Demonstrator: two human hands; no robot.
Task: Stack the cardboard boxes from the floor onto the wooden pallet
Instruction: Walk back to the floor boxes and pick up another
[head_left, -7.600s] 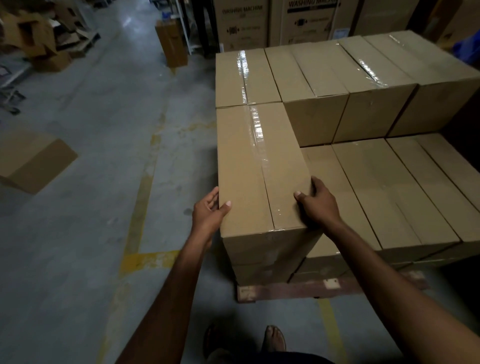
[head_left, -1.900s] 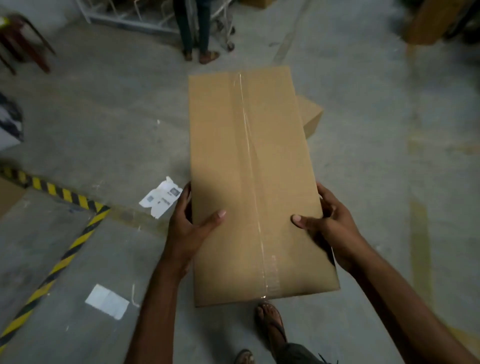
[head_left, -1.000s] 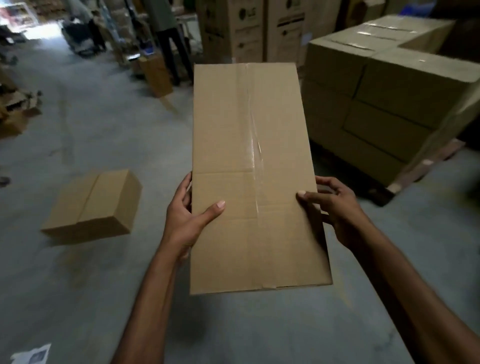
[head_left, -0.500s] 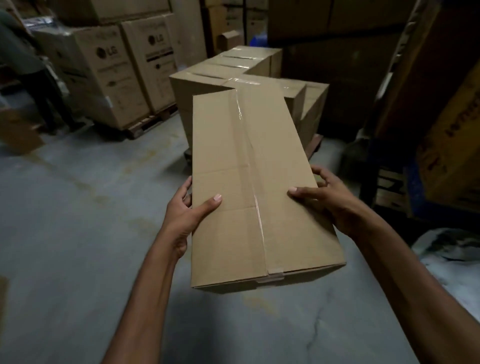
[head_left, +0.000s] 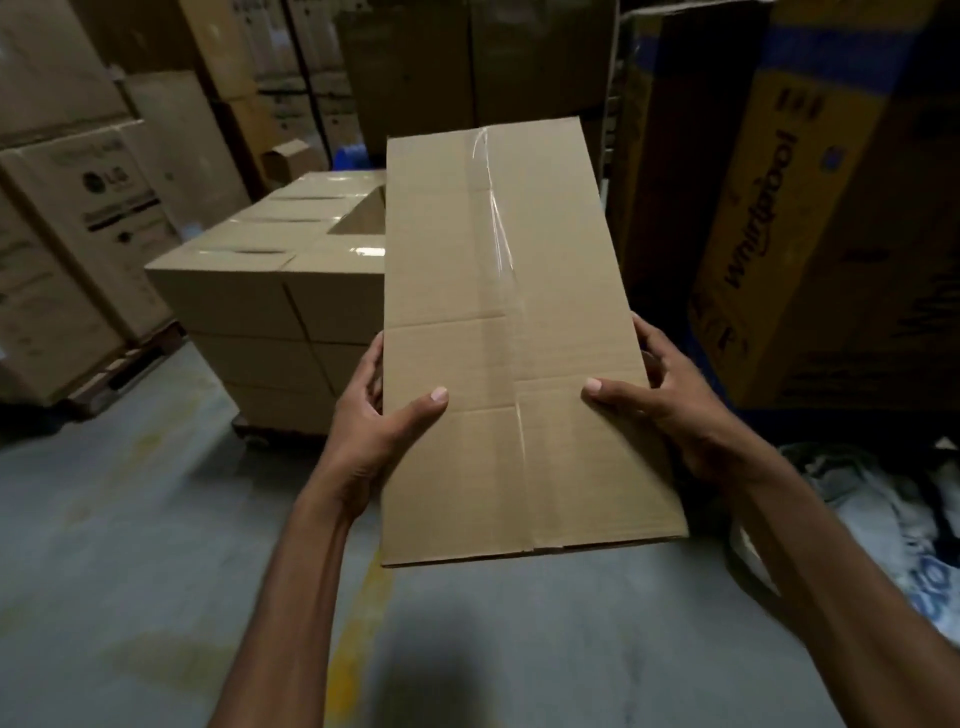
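Long taped cardboard box (head_left: 511, 338) held in mid-air over the floor (head_left: 130, 545), left hand (head_left: 376, 431) and right hand (head_left: 670, 410) gripping its long sides, thumbs on top, stacked boxes (head_left: 270, 306) on the pallet (head_left: 249, 436) far left.

The long tan cardboard box (head_left: 514, 332) looks matt, with a glossy clear tape strip (head_left: 498, 228) along its seam. The grey concrete floor (head_left: 130, 545) appears smooth and dull.

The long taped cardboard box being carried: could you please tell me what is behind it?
A stack of plain brown cardboard boxes shows past the left edge of the long taped cardboard box; the stack's right part is covered.
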